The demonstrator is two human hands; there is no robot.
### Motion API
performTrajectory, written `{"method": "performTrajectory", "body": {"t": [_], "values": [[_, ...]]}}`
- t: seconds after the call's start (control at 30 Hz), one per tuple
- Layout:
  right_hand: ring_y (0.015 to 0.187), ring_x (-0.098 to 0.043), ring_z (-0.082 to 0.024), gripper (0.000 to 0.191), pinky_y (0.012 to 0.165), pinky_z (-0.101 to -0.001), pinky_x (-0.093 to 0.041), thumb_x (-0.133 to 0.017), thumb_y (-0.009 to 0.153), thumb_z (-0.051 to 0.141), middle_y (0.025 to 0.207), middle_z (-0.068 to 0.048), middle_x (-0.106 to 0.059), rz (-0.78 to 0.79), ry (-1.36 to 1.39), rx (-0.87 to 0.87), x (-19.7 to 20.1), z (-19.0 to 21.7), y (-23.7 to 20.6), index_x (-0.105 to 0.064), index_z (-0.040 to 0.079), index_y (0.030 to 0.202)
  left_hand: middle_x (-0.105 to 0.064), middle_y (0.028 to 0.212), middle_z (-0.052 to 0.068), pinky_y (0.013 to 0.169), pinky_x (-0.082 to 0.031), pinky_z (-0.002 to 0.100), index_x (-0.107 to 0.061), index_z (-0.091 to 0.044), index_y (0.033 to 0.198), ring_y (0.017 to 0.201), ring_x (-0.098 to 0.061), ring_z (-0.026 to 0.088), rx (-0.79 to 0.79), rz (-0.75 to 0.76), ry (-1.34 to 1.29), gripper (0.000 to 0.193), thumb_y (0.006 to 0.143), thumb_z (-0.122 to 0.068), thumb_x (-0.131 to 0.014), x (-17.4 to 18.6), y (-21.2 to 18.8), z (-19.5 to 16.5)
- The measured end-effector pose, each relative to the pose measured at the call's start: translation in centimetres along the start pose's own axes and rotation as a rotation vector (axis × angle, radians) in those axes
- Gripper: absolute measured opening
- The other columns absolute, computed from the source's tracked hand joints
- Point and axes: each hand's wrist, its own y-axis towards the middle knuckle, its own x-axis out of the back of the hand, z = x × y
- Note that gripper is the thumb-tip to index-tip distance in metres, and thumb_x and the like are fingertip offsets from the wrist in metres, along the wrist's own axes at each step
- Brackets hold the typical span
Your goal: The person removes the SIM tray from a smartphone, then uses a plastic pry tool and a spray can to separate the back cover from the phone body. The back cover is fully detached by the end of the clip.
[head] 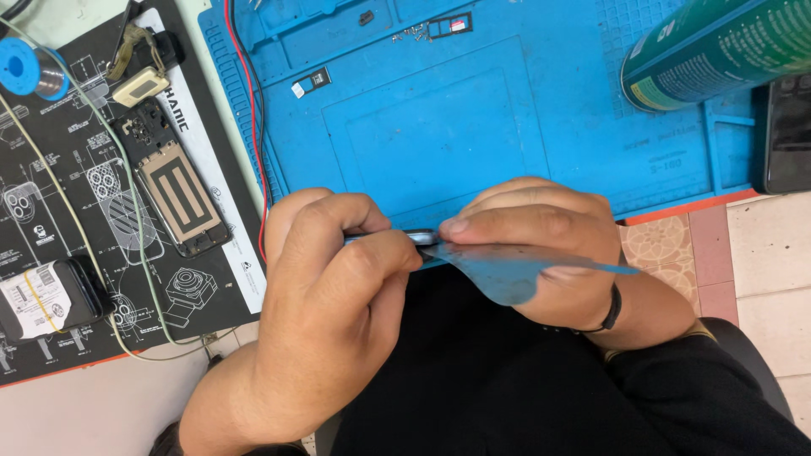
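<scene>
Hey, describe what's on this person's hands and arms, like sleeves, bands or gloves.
Both hands are bare, with no gloves. The left hand shows no ring or band, and its forearm is uncovered as far as the picture reaches. The right hand has a thin black band around the wrist, and a black sleeve covers the forearm just behind it.

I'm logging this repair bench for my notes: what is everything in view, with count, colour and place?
work mat: one, blue, centre top
diagram mat: one, black, left
spray can: one, green, lying top right
solder spool: one, blue, top left
phone back cover: one, black with a tan coil, on diagram mat
small trays: two, dark, on work mat
dark device: one, right edge
thin pry tool: one, blue translucent, between the hands
left hand: one, gripping a slim device edge
right hand: one, holding the tool
</scene>
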Motion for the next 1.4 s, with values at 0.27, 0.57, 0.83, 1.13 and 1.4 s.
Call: {"method": "performTrajectory", "body": {"t": [0.27, 0.57, 0.83, 1.13, 1.4], "values": [[0.08, -0.073, -0.021, 0.033, 0.066, -0.0292, -0.056, -0.074, 0.068, -0.004, 0.09, -0.01, -0.074, 0.181, -0.264, -0.029, 1.7, 1.7, 2.1, -0.071, 0.005, 0.1, -0.058, 0.107, 0.009, 0.09, -0.046, 0.041, -0.057, -0.009, 0.106, 0.103, -0.056, 0.031, -0.019, -0.039, -0.064, 0.041, 0.079, 0.01, -0.081, -0.4, -0.4, 0.6], [0.075, -0.069, -0.02, 0.021, 0.063, -0.0303, -0.051, -0.083, 0.08, 0.007, 0.086, -0.004, -0.072, 0.242, -0.392, -0.061, 1.8, 1.8, 2.4, -0.073, 0.009, 0.098, -0.059, 0.107, 0.009, 0.088, -0.047, 0.04, -0.055, -0.005, 0.115, 0.102, -0.057, 0.031, -0.03, -0.082, -0.139, 0.044, 0.083, 0.008, -0.082, -0.8, -0.4, 1.0], [0.077, -0.068, -0.021, 0.019, 0.067, -0.0316, -0.052, -0.082, 0.081, 0.004, 0.087, -0.004, -0.07, 0.266, -0.423, -0.047, 2.0, 2.0, 2.6, -0.072, 0.008, 0.096, -0.059, 0.107, 0.008, 0.09, -0.047, 0.038, -0.063, -0.01, 0.123, 0.103, -0.055, 0.028, -0.007, -0.036, -0.093, 0.045, 0.084, 0.005, -0.08, -0.3, 0.0, 0.6], [0.078, -0.068, -0.02, 0.019, 0.067, -0.0303, -0.052, -0.085, 0.086, 0.012, 0.088, -0.005, -0.07, 0.305, -0.416, -0.063, 2.1, 1.8, 3.8, -0.07, 0.007, 0.097, -0.062, 0.103, 0.005, 0.081, -0.046, 0.031, -0.07, -0.01, 0.114, 0.099, -0.057, 0.023, 0.026, -0.13, -0.154, 0.027, 0.092, -0.009, -0.085, -0.8, 0.8, 0.6], [0.086, -0.071, -0.02, 0.037, 0.074, -0.03, -0.055, -0.084, 0.082, 0.017, 0.098, -0.008, -0.069, -0.313, -0.693, -0.09, 7.6, 1.7, 2.0, -0.063, 0.008, 0.111, -0.062, 0.096, 0.003, 0.084, -0.045, 0.031, -0.072, -0.01, 0.113, 0.094, -0.056, 0.021, 0.078, -0.166, -0.147, 0.016, 0.1, -0.012, -0.081, -2.0, 0.3, 1.3]]}}
